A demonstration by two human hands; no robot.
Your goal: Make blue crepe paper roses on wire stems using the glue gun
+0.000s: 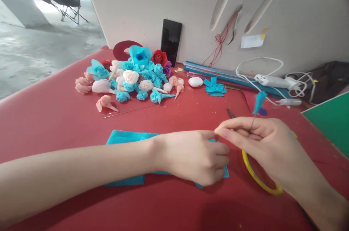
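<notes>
My right hand [268, 144] is closed on a thin wire stem, its thumb and forefinger pinched together. Blue crepe paper [260, 102] is wrapped round the stem's upper end, which sticks up above the fingers. My left hand [197, 156] is closed, knuckles up, with its fingertips meeting those of my right hand; what it pinches, if anything, is hidden. Beneath my left hand and wrist lie flat blue crepe paper sheets [125, 180]. A pair of scissors with a yellow handle [256, 178] rests on the table, partly covered by my right hand.
Paper flowers [131, 77] in blue, white, pink and red are heaped at the back left of the red table [68, 129]. Thin wires [128, 112] lie before them. A phone [171, 38] leans on the wall. Blue paper scraps [215, 87] and a white cable [245, 78] lie behind my hands.
</notes>
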